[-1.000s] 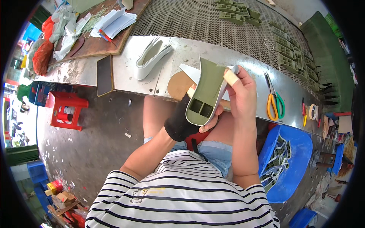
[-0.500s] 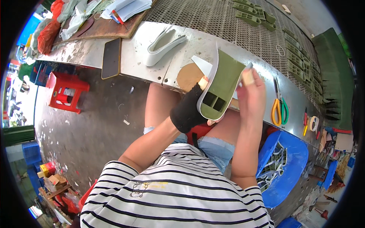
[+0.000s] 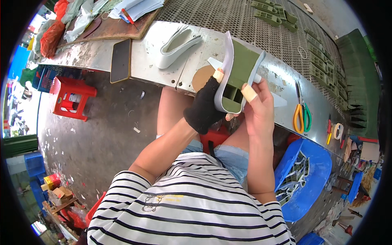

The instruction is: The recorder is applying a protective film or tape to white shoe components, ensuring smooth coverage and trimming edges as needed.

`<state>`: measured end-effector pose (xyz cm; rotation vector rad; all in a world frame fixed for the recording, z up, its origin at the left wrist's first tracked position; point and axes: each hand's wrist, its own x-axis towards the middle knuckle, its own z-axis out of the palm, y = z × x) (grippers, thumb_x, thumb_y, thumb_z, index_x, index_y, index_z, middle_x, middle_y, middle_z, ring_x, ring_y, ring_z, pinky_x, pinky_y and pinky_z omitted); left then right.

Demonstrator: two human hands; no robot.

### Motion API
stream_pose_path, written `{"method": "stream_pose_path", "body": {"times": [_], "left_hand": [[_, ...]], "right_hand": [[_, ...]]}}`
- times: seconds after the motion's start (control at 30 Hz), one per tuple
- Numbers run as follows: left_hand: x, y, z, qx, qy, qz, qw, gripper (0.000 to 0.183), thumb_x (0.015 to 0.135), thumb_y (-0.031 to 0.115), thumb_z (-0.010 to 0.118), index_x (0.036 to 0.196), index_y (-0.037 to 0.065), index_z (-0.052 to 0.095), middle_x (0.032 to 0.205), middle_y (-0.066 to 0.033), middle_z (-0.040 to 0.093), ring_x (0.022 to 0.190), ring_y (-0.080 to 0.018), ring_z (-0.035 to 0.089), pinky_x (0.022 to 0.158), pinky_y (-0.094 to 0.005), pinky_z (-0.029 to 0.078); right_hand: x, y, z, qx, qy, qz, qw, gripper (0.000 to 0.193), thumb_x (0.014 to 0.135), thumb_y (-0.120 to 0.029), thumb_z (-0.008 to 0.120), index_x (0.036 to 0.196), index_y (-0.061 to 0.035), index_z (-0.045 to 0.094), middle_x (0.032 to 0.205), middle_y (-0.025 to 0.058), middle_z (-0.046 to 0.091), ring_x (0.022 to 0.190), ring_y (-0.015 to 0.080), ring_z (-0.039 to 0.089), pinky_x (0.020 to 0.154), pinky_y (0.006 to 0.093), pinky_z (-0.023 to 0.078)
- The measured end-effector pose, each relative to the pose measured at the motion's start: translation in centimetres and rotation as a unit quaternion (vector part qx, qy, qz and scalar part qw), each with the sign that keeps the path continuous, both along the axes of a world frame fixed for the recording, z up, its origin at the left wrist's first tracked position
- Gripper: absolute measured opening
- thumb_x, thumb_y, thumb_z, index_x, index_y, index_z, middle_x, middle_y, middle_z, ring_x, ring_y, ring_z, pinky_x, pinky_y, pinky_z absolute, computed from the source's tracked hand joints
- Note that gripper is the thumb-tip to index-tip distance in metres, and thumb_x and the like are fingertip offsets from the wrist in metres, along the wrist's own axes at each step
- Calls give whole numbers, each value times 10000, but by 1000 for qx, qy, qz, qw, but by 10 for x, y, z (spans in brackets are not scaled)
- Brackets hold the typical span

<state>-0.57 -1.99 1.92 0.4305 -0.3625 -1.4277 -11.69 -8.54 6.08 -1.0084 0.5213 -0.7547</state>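
Note:
Above the near edge of the metal bench I hold an olive-green shoe sole (image 3: 245, 61) with hollow cells at its heel end. A white strip (image 3: 224, 81) runs along its sides, its ends standing up at the far end. My left hand (image 3: 203, 107), in a black fingerless glove, grips the left side, taped thumb against the strip. My right hand (image 3: 260, 107) is closed on the right side, a taped finger over the rim by the cells; its other fingers are partly hidden behind. Beneath the sole lie a brown disc (image 3: 201, 77) and a partly covered white flat piece (image 3: 213, 63).
Bent white strips (image 3: 167, 60) and a phone (image 3: 121, 61) lie left on the bench. At right are orange-and-green-handled scissors (image 3: 301, 116) and a tape roll (image 3: 338, 131). More green soles (image 3: 322, 67) rest on the mesh (image 3: 212, 22). A blue tub (image 3: 322, 163) stands below; a red stool (image 3: 83, 92) is left.
The sole has risen slightly and tilted, now showing more upright. My right hand has come from beyond the sole's upper right rim down to its lower right side, beside the cells.

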Motion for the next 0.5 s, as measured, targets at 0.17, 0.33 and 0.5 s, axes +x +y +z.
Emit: {"method": "stream_pose_path", "body": {"times": [0.17,0.33,0.5], "left_hand": [[2,-2,0,-32,34,38,998,551,924,533,354,1134,44,497,802,-134,591,525,-228,566,368,-287,434],[3,-4,0,32,37,55,997,525,930,519,344,1099,52,514,809,-122,587,497,-222,543,358,-279,415],[4,-6,5,-23,119,-3,993,528,933,510,327,1107,50,517,813,-103,581,493,-221,535,358,-261,408]], "right_hand": [[4,11,1,-18,-34,30,999,447,786,-35,623,1179,29,419,1058,105,513,832,132,578,497,222,547],[9,13,-2,2,-10,7,1000,479,778,-30,635,1189,37,397,1080,120,500,810,130,569,506,248,553],[9,7,6,22,9,-7,1000,584,786,-24,633,1288,36,339,1076,122,505,748,104,560,499,244,553]]}}
